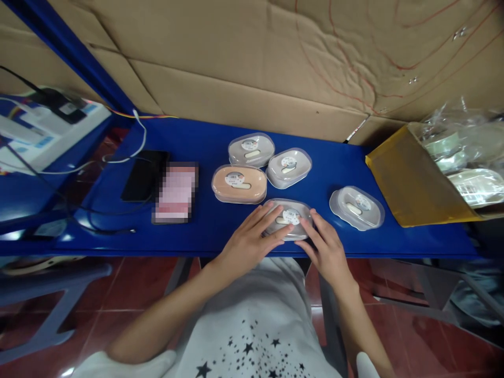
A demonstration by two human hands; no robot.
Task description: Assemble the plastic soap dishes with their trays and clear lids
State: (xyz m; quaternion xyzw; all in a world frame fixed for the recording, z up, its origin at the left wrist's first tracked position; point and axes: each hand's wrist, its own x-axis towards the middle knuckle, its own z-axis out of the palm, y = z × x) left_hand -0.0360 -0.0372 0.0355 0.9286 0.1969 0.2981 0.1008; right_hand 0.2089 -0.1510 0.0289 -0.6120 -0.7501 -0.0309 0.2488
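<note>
A grey oval box with a clear lid and a round white label [290, 216] lies on the blue table near its front edge. My left hand [255, 231] grips its left side, with the fingers over the lid and the thumb by the label. On the opposite end, my right hand [323, 242] holds the box with its fingertips on the lid and the thumb low at the near edge. Just behind lie a peach oval box [226, 191] and two more grey ones, a left grey box [258, 144] and a right grey box [299, 160].
Another grey oval box [364, 215] lies to the right, beside an open carton [413, 184] holding plastic-wrapped boxes. At left are a phone [176, 191] with a blurred screen, a black flat object [139, 184], cables and a power strip [59, 142]. A cardboard wall [236, 68] stands behind.
</note>
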